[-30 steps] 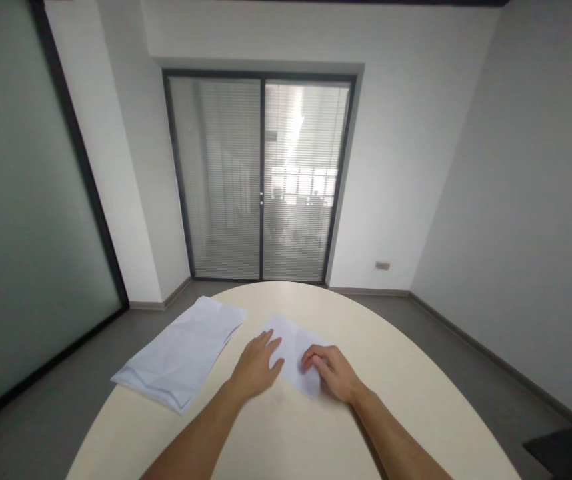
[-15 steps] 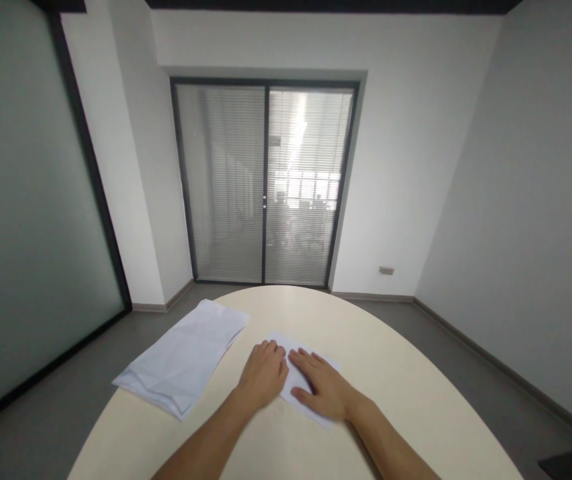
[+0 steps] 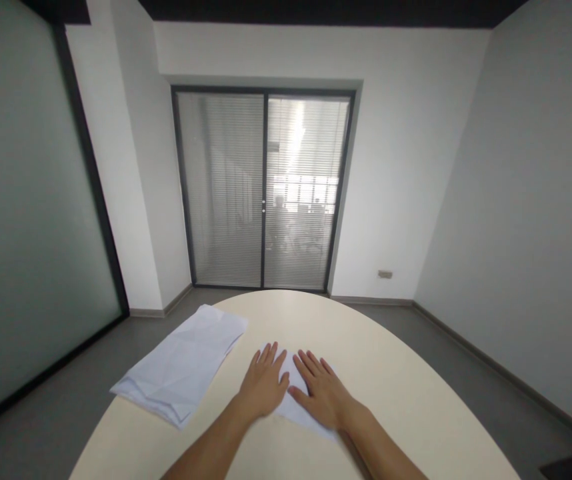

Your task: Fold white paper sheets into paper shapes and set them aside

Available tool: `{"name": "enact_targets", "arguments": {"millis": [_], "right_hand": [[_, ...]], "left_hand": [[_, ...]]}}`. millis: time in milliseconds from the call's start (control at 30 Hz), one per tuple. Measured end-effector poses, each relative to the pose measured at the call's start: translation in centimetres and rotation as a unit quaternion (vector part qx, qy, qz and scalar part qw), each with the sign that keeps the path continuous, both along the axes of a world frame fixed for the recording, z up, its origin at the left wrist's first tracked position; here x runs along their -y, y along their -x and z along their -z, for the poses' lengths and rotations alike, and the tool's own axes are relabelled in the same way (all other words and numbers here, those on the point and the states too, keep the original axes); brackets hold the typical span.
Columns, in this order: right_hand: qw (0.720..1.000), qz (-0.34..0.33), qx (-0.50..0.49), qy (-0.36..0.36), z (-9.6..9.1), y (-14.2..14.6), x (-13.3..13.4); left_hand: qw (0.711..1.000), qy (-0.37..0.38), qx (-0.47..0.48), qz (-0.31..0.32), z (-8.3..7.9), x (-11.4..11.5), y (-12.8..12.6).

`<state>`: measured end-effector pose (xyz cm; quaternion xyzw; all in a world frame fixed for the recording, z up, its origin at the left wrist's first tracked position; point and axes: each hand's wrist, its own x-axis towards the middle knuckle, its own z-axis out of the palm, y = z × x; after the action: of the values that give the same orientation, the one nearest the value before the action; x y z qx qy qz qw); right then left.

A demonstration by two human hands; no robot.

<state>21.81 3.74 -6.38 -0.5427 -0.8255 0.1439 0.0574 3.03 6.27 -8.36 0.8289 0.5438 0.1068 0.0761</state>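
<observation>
Head view: from my seat away from the rig, I see a small white sheet of paper (image 3: 300,416) lying on a round, cream-topped table (image 3: 396,393), in front of the wearer and mostly covered by 2 bare hands. The left hand (image 3: 263,388) is palm down with its fingers fanned wide, over the sheet's left part. The right hand (image 3: 327,395) is also palm down and spread, thumb pointing inward, over its right part. Neither hand pinches or grips anything that I can make out. The thumbs come near each other, with a strip of paper showing between the hands. I can't tell whether the sheet is folded, nor how hard either palm bears down.

I judge the step in hand to be pressing the paper flat. To do it well, I would let 1 palm anchor the sheet while the other strokes outward from the middle, with light, even pressure so that it neither skids nor wrinkles. Fingers kept flat, rather than hooked, should spare the edges.

To the left, well apart from the right hand, lies a larger, layered white stack of creased paper (image 3: 186,365). Its outer corner seems to reach past the table's rim, so I would keep the left forearm clear of it.
</observation>
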Motion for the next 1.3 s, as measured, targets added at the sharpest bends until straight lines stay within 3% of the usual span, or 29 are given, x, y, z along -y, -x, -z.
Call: {"name": "enact_targets", "arguments": {"millis": [200,367,533,867,1100,1300], "right_hand": [[0.999,0.03,0.014,-0.005,0.1,-0.1,-0.2],[0.997,0.073,0.016,-0.017,0.7,-1.2,-1.0],[0.991,0.12,0.02,-0.05,1.0,-2.2,-0.6],[1.0,0.008,-0.003,-0.007,-0.2,-2.7,2.3],[0.999,-0.034,-0.028,-0.002,-0.8,-2.1,2.8],[1.0,-0.013,-0.016,0.001,-0.5,-1.4,3.0]], "left_hand": [[1.0,-0.015,-0.001,-0.017,0.1,0.2,-0.2],[0.995,-0.022,0.019,0.099,-0.1,1.0,0.2],[0.998,0.003,0.023,0.065,-0.3,1.1,0.0],[1.0,-0.007,0.001,0.014,-0.2,1.1,-0.3],[0.995,0.0,0.028,0.096,-0.6,1.7,0.1],[0.997,0.014,0.026,0.071,-0.3,2.1,0.0]]}}
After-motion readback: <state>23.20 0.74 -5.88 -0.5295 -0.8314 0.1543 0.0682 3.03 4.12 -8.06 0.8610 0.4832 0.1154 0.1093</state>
